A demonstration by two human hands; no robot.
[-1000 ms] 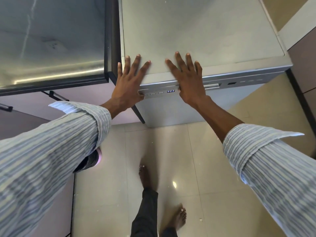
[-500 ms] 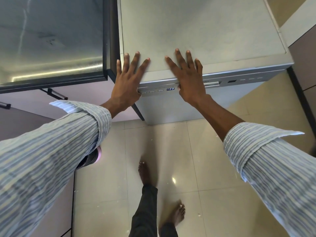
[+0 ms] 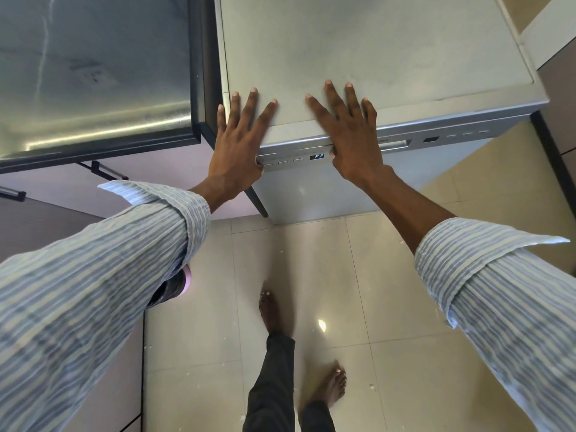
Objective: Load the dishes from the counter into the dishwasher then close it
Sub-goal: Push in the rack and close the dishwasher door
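Note:
The grey dishwasher (image 3: pixel 389 57) stands below me with its door shut against the body. Its control strip (image 3: pixel 296 159) faces me, with small buttons and a lit display reading P2. My left hand (image 3: pixel 240 141) lies flat over the front left edge of the top, fingers spread, thumb at the strip. My right hand (image 3: pixel 346 132) lies flat over the front edge near the middle, fingers spread, thumb by the display. No dishes are in view.
A steel counter (image 3: pixel 93 73) with a dark rim adjoins the dishwasher on the left, with cabinet handles (image 3: pixel 103 171) beneath it. Glossy beige floor tiles (image 3: pixel 358 291) lie below, where my bare feet stand. A wall and cabinet side run along the right.
Both hands stay flat on the front edge of the dishwasher top. The view has shifted slightly, so the hands sit a little higher in the frame.

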